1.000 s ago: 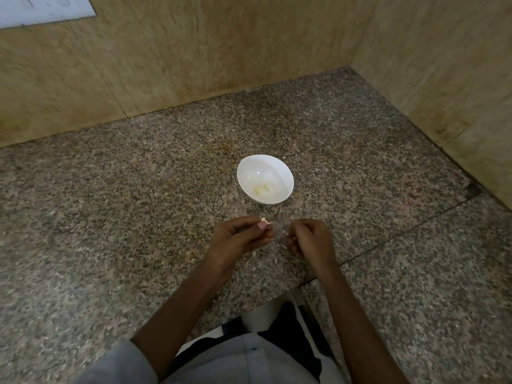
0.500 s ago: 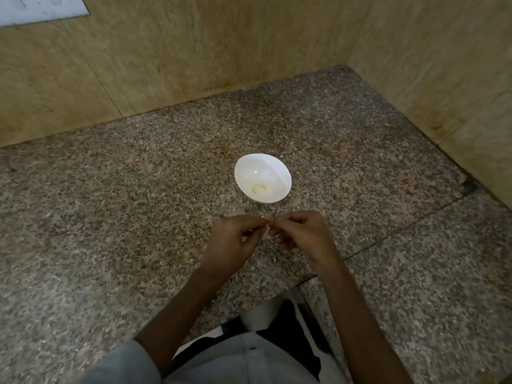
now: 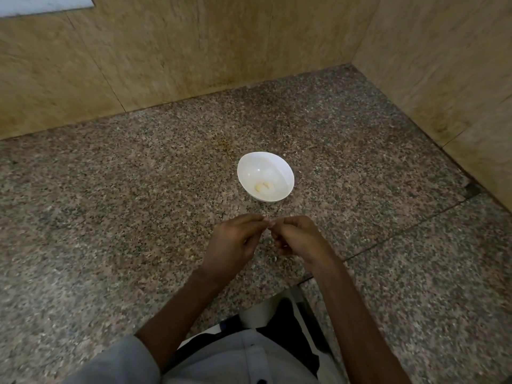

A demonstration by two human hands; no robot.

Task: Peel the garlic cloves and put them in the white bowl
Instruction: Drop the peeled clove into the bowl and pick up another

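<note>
The left hand (image 3: 235, 239) and right hand (image 3: 297, 239) pinch one tiny garlic clove (image 3: 268, 223) together, on the near side of the white bowl (image 3: 285, 173), which holds two peeled cloves (image 3: 263, 186). If the pull is too hard, the clove may slip onto the worktop (image 3: 138, 217).

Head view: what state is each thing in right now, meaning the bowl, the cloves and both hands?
bowl: upright on the counter, apart from the hands.
peeled cloves: two, lying in the bowl's bottom.
held clove: pinched between both hands' fingertips, mostly hidden; peeled or not, cannot tell.
left hand: fingers curled, pinching the held clove.
right hand: fingers curled, pinching it too.
</note>
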